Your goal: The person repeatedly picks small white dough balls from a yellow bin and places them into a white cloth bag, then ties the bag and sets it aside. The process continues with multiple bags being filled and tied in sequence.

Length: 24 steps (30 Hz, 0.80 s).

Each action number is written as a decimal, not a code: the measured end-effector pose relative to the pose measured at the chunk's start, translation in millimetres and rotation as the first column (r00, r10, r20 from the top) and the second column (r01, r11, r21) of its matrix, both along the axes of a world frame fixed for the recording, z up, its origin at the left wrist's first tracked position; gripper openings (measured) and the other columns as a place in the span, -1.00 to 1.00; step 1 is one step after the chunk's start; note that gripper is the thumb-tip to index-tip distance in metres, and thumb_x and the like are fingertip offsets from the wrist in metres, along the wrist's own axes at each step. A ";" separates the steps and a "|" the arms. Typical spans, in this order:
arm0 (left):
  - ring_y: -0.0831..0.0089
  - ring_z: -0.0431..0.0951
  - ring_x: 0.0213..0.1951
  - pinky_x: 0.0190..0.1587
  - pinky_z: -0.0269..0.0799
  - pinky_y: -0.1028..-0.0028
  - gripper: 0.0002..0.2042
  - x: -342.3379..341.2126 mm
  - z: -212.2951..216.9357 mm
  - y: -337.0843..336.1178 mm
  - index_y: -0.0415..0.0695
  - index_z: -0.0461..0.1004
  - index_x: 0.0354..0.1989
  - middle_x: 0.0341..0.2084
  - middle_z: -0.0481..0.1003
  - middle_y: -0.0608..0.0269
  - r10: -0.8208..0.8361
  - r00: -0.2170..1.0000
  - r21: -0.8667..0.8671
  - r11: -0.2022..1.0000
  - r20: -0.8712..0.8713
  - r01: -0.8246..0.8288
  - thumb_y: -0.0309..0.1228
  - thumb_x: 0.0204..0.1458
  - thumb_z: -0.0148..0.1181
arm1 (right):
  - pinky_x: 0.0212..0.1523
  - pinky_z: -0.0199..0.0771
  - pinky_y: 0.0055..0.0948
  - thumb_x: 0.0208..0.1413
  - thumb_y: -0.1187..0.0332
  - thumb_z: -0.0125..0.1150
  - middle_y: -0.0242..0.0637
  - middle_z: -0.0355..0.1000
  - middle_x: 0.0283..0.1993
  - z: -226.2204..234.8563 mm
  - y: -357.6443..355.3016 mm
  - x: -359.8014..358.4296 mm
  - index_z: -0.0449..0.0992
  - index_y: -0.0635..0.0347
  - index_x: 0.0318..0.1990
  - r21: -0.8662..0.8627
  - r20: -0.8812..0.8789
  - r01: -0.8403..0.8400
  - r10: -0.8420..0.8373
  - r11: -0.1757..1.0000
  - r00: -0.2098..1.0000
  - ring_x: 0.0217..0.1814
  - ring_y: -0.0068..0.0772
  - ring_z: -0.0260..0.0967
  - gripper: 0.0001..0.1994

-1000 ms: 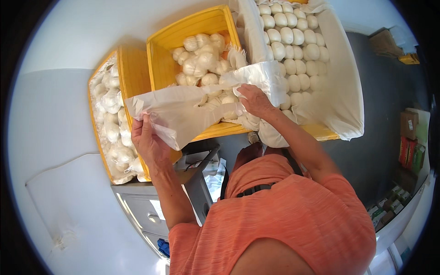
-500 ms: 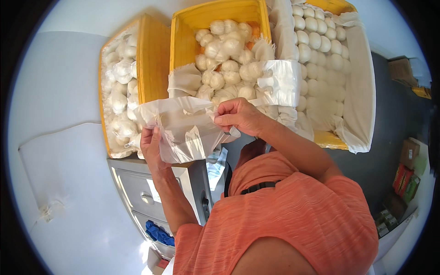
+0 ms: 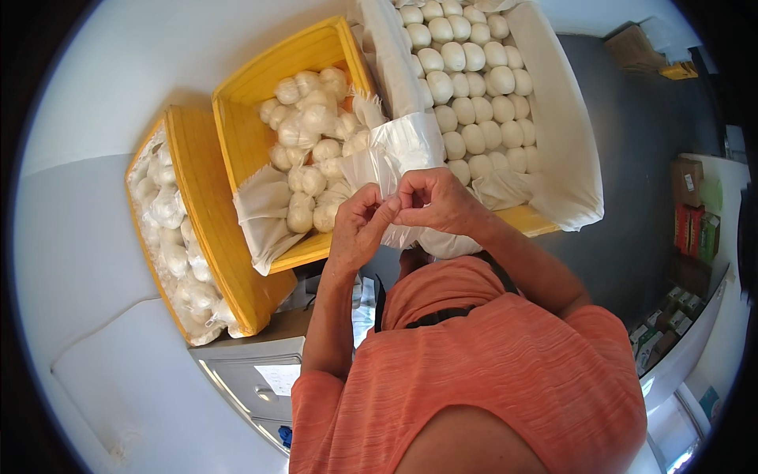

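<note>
My left hand point(image 3: 357, 229) and my right hand point(image 3: 444, 204) meet in front of me, thumbs and fingers pinched together. Clear thin plastic of a bag point(image 3: 401, 235) shows just beneath the fingers; much of it is hidden by the hands. Right behind them, a stack of clear plastic bags point(image 3: 407, 144) lies over the meeting edges of two boxes. The middle yellow box point(image 3: 237, 110) holds white round buns point(image 3: 309, 122), several packed in clear bags. In the right box, lined with white cloth point(image 3: 564, 142), loose white buns point(image 3: 474, 57) lie in rows.
At the left, a tilted yellow box point(image 3: 205, 189) is full of bagged buns point(image 3: 170, 209). Below it stands a grey metal cabinet point(image 3: 253, 359) with a paper on its front. Cardboard boxes point(image 3: 687, 180) and small cartons line the right wall, beside the dark floor point(image 3: 612, 103).
My hands have come together; the left moved right, and the bag is no longer spread wide between them. The view has shifted, so the boxes appear further left and turned.
</note>
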<state>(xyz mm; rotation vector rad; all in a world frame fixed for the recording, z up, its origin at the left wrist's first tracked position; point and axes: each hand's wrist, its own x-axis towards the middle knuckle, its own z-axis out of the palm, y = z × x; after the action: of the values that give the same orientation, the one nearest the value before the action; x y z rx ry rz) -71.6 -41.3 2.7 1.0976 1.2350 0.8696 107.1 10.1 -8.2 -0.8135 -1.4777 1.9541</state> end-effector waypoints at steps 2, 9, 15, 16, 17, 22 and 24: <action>0.74 0.27 -0.49 -0.40 0.20 0.70 -0.86 11.7 -1.8 14.2 -0.19 0.42 -0.37 -0.55 0.36 0.48 0.021 0.998 -0.034 0.999 0.058 -0.019 -0.38 0.12 0.10 | -0.44 0.24 -0.69 -0.12 0.60 0.27 -0.52 0.31 -0.50 -8.7 10.9 19.3 0.38 0.19 -0.51 -0.138 -0.072 0.168 -0.179 0.976 0.981 -0.46 -0.77 0.22 -0.84; 0.63 0.34 -0.47 -0.45 0.23 0.65 -0.89 11.0 -45.8 46.6 -0.21 0.37 -0.40 -0.53 0.39 0.37 -0.010 0.837 0.093 0.993 -0.547 0.072 -0.44 0.08 0.10 | -0.55 0.26 -0.61 -0.05 0.60 0.17 -0.45 0.32 -0.56 -48.4 64.6 94.1 0.35 0.19 -0.52 -0.698 -0.209 0.557 -0.873 0.449 0.441 -0.57 -0.65 0.24 -0.86; 0.00 0.31 -0.03 0.06 0.25 0.24 -0.33 92.2 -27.1 98.2 -0.18 0.24 0.07 0.03 0.20 -0.14 0.200 0.756 0.542 0.808 -0.623 0.233 -0.42 -0.33 0.36 | -0.64 0.13 -0.70 -0.04 0.56 0.20 -0.53 0.26 -0.59 -54.0 66.8 80.4 0.32 0.18 -0.51 0.042 -0.011 0.827 -0.827 0.561 0.562 -0.61 -0.76 0.13 -0.84; 0.01 0.31 -0.02 0.06 0.25 0.24 -0.31 109.9 -23.7 102.8 -0.17 0.24 0.08 0.05 0.19 -0.14 0.147 0.779 0.520 0.815 -0.609 0.253 -0.43 -0.36 0.37 | -0.63 0.12 -0.72 -0.03 0.55 0.20 -0.55 0.26 -0.58 -49.1 62.4 73.2 0.32 0.19 -0.50 0.176 0.035 0.763 -0.778 0.622 0.627 -0.61 -0.80 0.12 -0.84; 0.02 0.30 -0.01 0.06 0.25 0.23 -0.28 122.9 -23.2 108.3 -0.16 0.24 0.09 0.06 0.18 -0.14 0.092 0.800 0.500 0.821 -0.592 0.275 -0.45 -0.40 0.37 | -0.63 0.11 -0.74 -0.03 0.55 0.21 -0.57 0.26 -0.58 -45.8 59.6 71.3 0.32 0.19 -0.50 0.302 0.092 0.676 -0.727 0.672 0.681 -0.60 -0.83 0.11 -0.84; 0.36 0.48 -0.36 -0.29 0.42 0.47 -0.60 80.3 -87.6 137.9 -0.22 0.40 -0.15 -0.19 0.41 -0.01 0.149 0.896 0.261 0.965 -0.418 -0.038 -0.75 -0.28 0.12 | -0.61 0.13 -0.76 -0.06 0.55 0.23 -0.59 0.26 -0.58 -51.4 69.2 107.7 0.34 0.20 -0.50 -0.051 0.112 0.758 -0.751 0.650 0.651 -0.59 -0.86 0.11 -0.85; 0.27 0.49 -0.24 -0.20 0.42 0.40 -0.57 70.3 -96.4 143.3 -0.21 0.39 -0.09 -0.12 0.39 -0.03 0.088 0.942 0.045 0.996 -0.323 -0.078 -0.69 -0.25 0.16 | -0.61 0.12 -0.77 -0.07 0.55 0.23 -0.59 0.26 -0.58 -61.7 80.2 129.2 0.34 0.21 -0.51 -0.149 0.146 0.794 -0.781 0.590 0.607 -0.59 -0.86 0.11 -0.85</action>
<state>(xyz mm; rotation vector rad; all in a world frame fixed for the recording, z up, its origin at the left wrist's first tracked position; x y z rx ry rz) -1.3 102.0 -93.6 1.2567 1.5543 0.7934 236.2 90.3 -69.9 -1.3525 -0.7024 1.3689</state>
